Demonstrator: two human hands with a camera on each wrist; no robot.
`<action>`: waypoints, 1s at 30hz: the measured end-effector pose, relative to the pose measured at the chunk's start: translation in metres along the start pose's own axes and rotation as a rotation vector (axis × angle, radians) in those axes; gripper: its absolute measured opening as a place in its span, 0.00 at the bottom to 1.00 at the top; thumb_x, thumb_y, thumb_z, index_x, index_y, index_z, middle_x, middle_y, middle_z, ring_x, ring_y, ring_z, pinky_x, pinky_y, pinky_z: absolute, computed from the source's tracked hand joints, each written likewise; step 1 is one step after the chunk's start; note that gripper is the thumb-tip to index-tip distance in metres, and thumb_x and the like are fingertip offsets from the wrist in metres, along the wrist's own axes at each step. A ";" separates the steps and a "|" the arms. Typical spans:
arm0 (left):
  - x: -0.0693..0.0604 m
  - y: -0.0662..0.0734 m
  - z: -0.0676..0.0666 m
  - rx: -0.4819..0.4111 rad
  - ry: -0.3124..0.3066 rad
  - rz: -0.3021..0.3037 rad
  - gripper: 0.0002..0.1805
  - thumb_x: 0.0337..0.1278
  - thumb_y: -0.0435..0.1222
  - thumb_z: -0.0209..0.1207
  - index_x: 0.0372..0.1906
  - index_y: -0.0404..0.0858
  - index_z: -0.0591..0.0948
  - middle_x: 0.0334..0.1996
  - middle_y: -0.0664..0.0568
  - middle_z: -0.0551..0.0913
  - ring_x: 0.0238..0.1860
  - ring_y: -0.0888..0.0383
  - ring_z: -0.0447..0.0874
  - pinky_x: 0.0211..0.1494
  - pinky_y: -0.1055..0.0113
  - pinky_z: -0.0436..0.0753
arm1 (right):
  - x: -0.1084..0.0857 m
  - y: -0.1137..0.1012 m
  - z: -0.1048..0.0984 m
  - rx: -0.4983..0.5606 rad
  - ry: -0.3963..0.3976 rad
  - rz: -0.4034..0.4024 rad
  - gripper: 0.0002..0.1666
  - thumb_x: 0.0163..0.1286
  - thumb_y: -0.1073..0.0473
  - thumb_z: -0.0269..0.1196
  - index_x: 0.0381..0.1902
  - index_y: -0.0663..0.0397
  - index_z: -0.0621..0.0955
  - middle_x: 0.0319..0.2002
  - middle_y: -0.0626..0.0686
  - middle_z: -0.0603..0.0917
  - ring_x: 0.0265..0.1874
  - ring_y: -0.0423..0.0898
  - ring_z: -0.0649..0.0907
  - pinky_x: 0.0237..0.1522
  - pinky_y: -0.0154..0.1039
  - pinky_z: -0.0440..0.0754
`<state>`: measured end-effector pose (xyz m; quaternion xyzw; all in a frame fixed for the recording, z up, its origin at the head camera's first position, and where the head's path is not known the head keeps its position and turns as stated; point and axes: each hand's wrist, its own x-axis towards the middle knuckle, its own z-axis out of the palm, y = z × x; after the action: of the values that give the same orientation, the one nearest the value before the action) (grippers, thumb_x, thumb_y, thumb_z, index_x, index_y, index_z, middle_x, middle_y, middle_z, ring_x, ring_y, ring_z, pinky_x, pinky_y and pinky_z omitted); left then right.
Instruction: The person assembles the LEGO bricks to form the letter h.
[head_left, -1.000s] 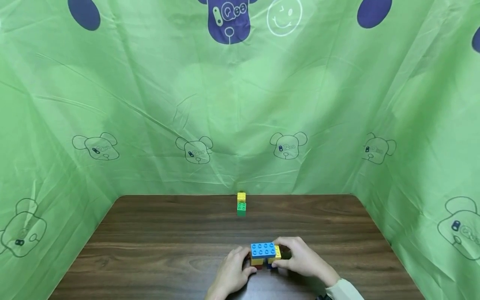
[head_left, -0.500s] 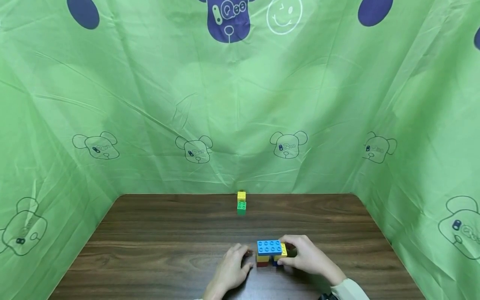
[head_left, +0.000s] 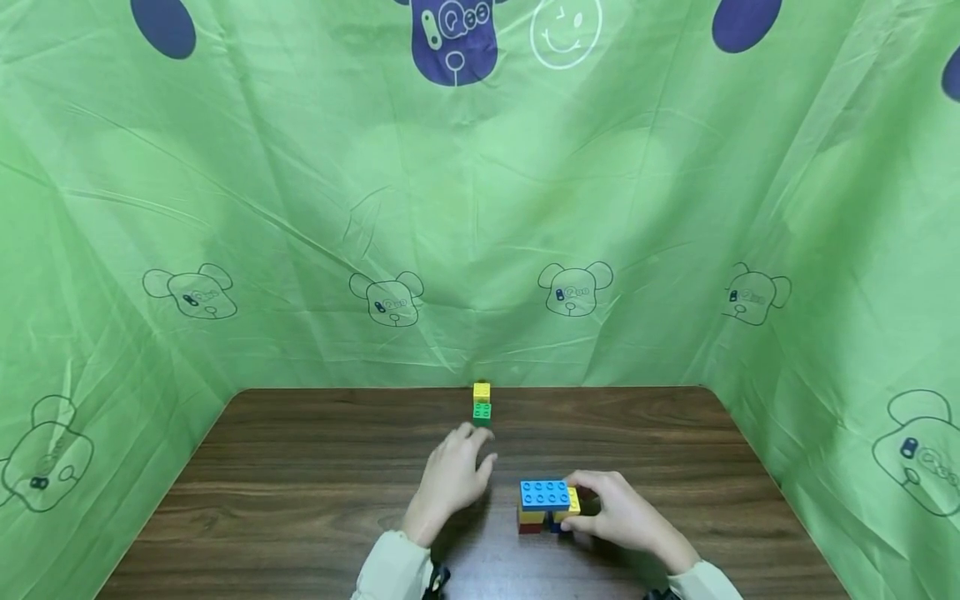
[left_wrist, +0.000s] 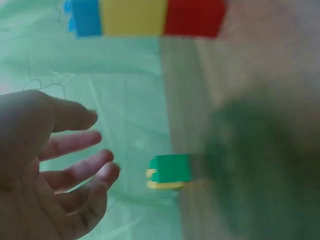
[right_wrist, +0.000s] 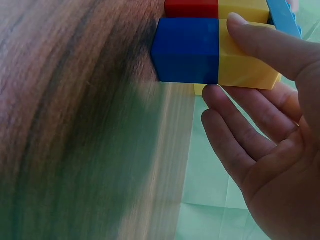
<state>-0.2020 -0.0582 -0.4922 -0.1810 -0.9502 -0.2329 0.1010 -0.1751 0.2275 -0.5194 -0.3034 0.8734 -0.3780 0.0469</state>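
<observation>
A small bridge of toy bricks stands on the table, a light blue eight-stud brick across its top. One leg is a yellow brick over a red brick; the other is a yellow brick over a dark blue brick. My right hand pinches that second leg's yellow brick between thumb and fingers. Farther back are a green brick and a yellow brick behind it. My left hand, fingers relaxed and holding nothing, is just in front of the green brick.
The brown wooden table reaches back to a green printed cloth, which also hangs at both sides. Dark bands show at both wrists near the pale sleeves.
My left hand has left the bridge's red-and-yellow leg and moved forward toward the green brick. The bridge has shifted right, with my right hand still holding it.
</observation>
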 end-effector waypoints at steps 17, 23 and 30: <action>0.064 -0.014 0.032 0.305 0.035 -0.186 0.28 0.64 0.53 0.64 0.65 0.47 0.79 0.50 0.41 0.82 0.45 0.43 0.82 0.49 0.50 0.81 | -0.002 0.001 0.003 0.032 -0.005 0.006 0.17 0.62 0.50 0.74 0.47 0.40 0.82 0.41 0.38 0.86 0.39 0.34 0.83 0.39 0.40 0.85; 0.059 -0.024 0.054 0.317 -0.064 -0.195 0.30 0.64 0.54 0.64 0.69 0.55 0.75 0.54 0.41 0.80 0.47 0.42 0.80 0.48 0.49 0.79 | -0.002 0.001 0.003 0.012 0.002 0.010 0.17 0.62 0.48 0.75 0.47 0.40 0.83 0.41 0.38 0.86 0.38 0.33 0.82 0.39 0.39 0.85; 0.061 -0.027 0.059 0.319 0.001 -0.166 0.23 0.63 0.49 0.66 0.62 0.52 0.78 0.44 0.41 0.82 0.43 0.42 0.82 0.45 0.49 0.80 | -0.002 0.002 0.002 0.013 0.001 0.012 0.17 0.62 0.48 0.74 0.47 0.40 0.83 0.41 0.38 0.86 0.38 0.33 0.82 0.39 0.39 0.85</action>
<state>-0.2744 -0.0344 -0.5373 -0.0833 -0.9867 -0.0867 0.1092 -0.1739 0.2291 -0.5225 -0.2976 0.8728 -0.3836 0.0507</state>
